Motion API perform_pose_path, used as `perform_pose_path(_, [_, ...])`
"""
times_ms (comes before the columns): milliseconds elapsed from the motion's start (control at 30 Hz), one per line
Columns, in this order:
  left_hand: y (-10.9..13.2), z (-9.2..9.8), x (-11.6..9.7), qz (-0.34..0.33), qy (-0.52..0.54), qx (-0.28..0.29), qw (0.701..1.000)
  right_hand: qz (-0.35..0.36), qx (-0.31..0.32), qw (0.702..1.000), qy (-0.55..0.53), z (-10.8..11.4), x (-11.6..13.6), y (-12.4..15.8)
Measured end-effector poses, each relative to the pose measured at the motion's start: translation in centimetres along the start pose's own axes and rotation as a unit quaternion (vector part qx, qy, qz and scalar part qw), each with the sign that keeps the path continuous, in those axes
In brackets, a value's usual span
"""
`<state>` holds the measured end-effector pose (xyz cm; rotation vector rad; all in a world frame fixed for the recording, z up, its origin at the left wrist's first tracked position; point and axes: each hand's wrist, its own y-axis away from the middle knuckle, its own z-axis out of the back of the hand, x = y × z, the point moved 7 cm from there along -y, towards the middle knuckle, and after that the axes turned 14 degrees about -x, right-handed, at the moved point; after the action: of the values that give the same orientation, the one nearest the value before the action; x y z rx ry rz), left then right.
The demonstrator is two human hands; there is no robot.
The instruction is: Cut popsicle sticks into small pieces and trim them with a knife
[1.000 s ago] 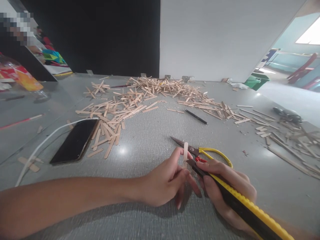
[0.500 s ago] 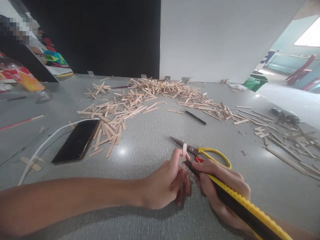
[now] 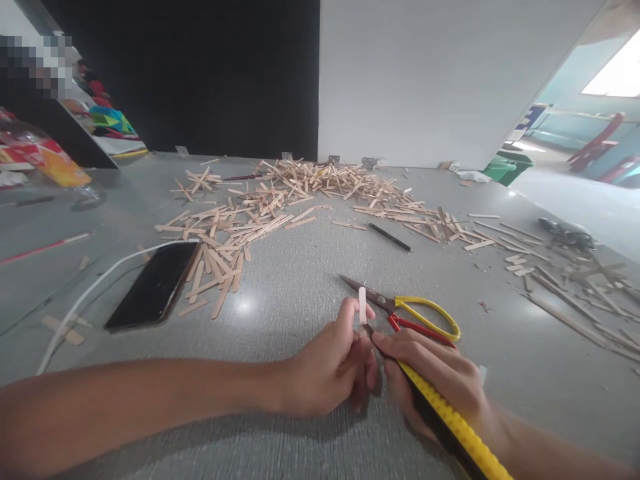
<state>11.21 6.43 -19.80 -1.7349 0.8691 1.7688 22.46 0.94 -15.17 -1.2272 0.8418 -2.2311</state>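
Note:
My left hand (image 3: 333, 367) pinches a short pale wooden stick piece (image 3: 362, 305) upright on the grey table (image 3: 300, 267). Its fingers are curled round the piece. My right hand (image 3: 435, 380) grips a yellow and black utility knife (image 3: 450, 420), with the blade tip pressed against the base of the stick piece. Just beyond both hands lie scissors (image 3: 400, 308) with yellow and red handles, blades pointing left.
A heap of wooden sticks (image 3: 280, 200) spreads across the far table. A black phone (image 3: 155, 283) with a white cable (image 3: 85, 293) lies at left. A black pen (image 3: 390, 236) lies beyond the scissors. More sticks and scraps (image 3: 565, 273) sit at right.
Both hands have drawn slightly closer to me and left, with the knife pulled back so less of its handle shows. The stick piece stays pinched upright.

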Motion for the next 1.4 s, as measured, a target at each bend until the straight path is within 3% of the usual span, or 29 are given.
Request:
perform_pose_path(67, [0.0,0.0,0.1,0.001,-0.001,0.003,1.000,0.013,0.026,1.000,0.005,-0.3,0.1,0.2])
perform_pose_path(133, [0.0,0.0,0.1,0.005,-0.005,0.002,1.000,-0.007,0.011,1.000,-0.002,-0.2,0.0,-0.1])
perform_pose_path(267, [0.0,0.1,0.0,0.014,-0.017,-0.003,1.000,-0.167,-0.087,0.981,-0.042,0.4,-1.0,-0.8])
perform_pose_path(367, [0.0,0.1,0.0,0.015,-0.021,-0.002,1.000,-0.248,-0.098,0.960,-0.084,0.0,-1.6,-0.6])
perform_pose_path(433, [0.1,0.1,0.0,0.013,-0.020,-0.003,1.000,-0.221,-0.094,0.968,-0.074,0.0,-1.3,-0.7])
perform_pose_path(567, [0.0,0.1,0.1,0.004,-0.015,-0.001,1.000,-0.077,-0.061,0.995,-0.019,-0.1,0.2,-1.2])
perform_pose_path(633, [0.0,0.1,-0.1,-0.004,-0.013,-0.003,1.000,-0.056,-0.065,0.996,-0.017,0.2,0.4,-1.1])
perform_pose_path(800, [-0.3,0.5,-0.5,-0.005,-0.013,-0.026,1.000,-0.140,-0.136,0.980,-0.032,1.4,-1.1,0.1])
perform_pose_path(1000, [-0.3,0.3,-0.6,0.010,-0.039,-0.001,0.999,-0.249,-0.210,0.940,-0.097,1.5,-3.0,0.4])
perform_pose_path(1400, [-0.1,0.1,-1.4,0.002,-0.094,0.003,0.996,-0.276,-0.174,0.942,-0.076,1.3,-4.3,0.5])
